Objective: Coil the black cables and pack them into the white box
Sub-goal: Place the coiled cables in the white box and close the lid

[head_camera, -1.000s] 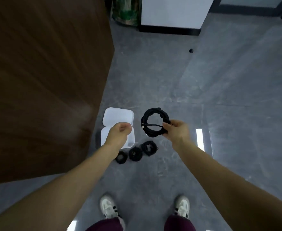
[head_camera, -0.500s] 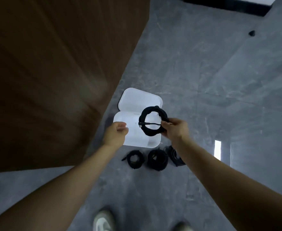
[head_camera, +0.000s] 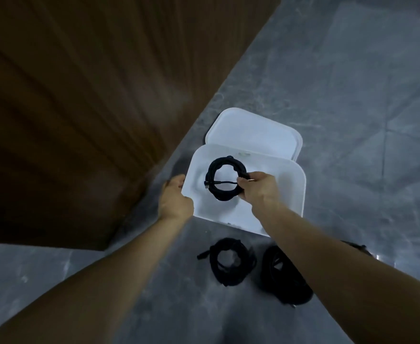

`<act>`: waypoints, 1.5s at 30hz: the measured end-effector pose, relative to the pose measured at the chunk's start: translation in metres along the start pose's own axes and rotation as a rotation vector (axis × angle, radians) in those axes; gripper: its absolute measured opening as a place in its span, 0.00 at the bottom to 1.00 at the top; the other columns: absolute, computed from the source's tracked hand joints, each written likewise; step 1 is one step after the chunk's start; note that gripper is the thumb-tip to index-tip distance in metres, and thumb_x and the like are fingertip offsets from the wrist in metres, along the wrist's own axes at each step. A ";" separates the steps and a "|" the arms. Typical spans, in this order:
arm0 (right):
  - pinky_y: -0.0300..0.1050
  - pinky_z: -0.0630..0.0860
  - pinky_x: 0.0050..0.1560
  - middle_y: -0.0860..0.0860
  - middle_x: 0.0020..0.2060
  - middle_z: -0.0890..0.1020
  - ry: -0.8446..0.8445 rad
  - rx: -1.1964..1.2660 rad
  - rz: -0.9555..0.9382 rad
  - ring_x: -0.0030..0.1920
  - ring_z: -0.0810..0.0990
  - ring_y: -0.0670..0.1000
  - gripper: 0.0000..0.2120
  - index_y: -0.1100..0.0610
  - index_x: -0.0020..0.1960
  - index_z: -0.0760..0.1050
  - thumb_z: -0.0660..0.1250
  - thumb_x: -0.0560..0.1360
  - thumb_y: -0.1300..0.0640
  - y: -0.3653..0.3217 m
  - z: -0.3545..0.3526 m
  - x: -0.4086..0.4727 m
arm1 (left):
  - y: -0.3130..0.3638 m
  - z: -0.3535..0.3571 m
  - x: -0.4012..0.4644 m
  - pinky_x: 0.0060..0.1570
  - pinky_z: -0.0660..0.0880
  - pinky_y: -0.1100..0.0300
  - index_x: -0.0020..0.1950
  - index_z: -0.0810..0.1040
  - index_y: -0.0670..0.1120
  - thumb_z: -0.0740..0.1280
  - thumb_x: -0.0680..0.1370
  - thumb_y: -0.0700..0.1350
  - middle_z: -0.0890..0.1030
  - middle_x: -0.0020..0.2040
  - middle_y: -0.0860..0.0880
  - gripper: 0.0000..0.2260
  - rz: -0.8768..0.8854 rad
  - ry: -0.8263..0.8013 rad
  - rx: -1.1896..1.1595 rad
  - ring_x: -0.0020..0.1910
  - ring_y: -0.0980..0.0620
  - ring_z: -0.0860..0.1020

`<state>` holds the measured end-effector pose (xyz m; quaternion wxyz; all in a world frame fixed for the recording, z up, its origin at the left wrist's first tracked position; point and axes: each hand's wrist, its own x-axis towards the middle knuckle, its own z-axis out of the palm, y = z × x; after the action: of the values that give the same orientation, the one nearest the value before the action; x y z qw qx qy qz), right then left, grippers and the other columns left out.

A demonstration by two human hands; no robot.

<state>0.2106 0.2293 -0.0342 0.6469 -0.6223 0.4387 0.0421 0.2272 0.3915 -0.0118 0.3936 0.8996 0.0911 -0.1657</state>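
Observation:
The white box lies open on the grey floor, its lid folded back behind it. My right hand pinches a coiled black cable and holds it over the box's inside. At the box's left rim sits my left hand, fingers curled against the edge. In front of the box lie two more coiled black cables, one in plain view and one partly hidden by my right forearm. A bit of a third coil shows beyond that arm.
A dark brown wooden panel rises on the left, close to the box's left side. Grey tiled floor stretches to the right and behind the box.
The view has closed in on the box. My right hand has carried the coil down over the box's inside, and my left hand has moved onto the box's left rim.

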 end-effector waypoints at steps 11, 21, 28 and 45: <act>0.46 0.74 0.42 0.59 0.38 0.77 0.102 -0.184 -0.111 0.39 0.76 0.58 0.10 0.71 0.49 0.76 0.68 0.73 0.64 0.010 0.037 0.029 | -0.025 0.012 0.014 0.57 0.73 0.58 0.67 0.75 0.51 0.61 0.73 0.30 0.73 0.62 0.50 0.26 0.076 0.062 -0.047 0.55 0.53 0.75; 0.40 0.73 0.42 0.55 0.43 0.79 -0.079 -0.478 -0.287 0.42 0.75 0.54 0.04 0.62 0.47 0.78 0.65 0.75 0.63 0.000 0.009 0.024 | -0.026 0.008 0.014 0.62 0.73 0.55 0.68 0.73 0.49 0.62 0.75 0.31 0.75 0.64 0.47 0.24 0.122 0.016 -0.068 0.60 0.50 0.76; 0.31 0.72 0.35 0.57 0.55 0.80 0.021 -0.408 -0.380 0.43 0.76 0.50 0.14 0.61 0.61 0.76 0.67 0.75 0.62 -0.015 -0.068 -0.013 | 0.028 0.033 -0.021 0.61 0.70 0.58 0.65 0.73 0.44 0.64 0.77 0.36 0.71 0.61 0.47 0.16 0.292 0.002 -0.032 0.57 0.49 0.75; 0.45 0.71 0.35 0.61 0.44 0.77 0.198 -0.460 0.208 0.37 0.74 0.53 0.20 0.67 0.59 0.71 0.65 0.77 0.52 0.104 -0.248 -0.066 | 0.070 0.204 -0.127 0.65 0.65 0.50 0.71 0.62 0.39 0.56 0.80 0.58 0.66 0.71 0.38 0.28 0.445 -0.621 0.825 0.68 0.39 0.66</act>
<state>-0.0199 0.0764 -0.0334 0.4346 -0.7055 0.5404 0.1460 0.0840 0.1899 -0.0470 0.0430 0.8856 -0.2934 -0.3576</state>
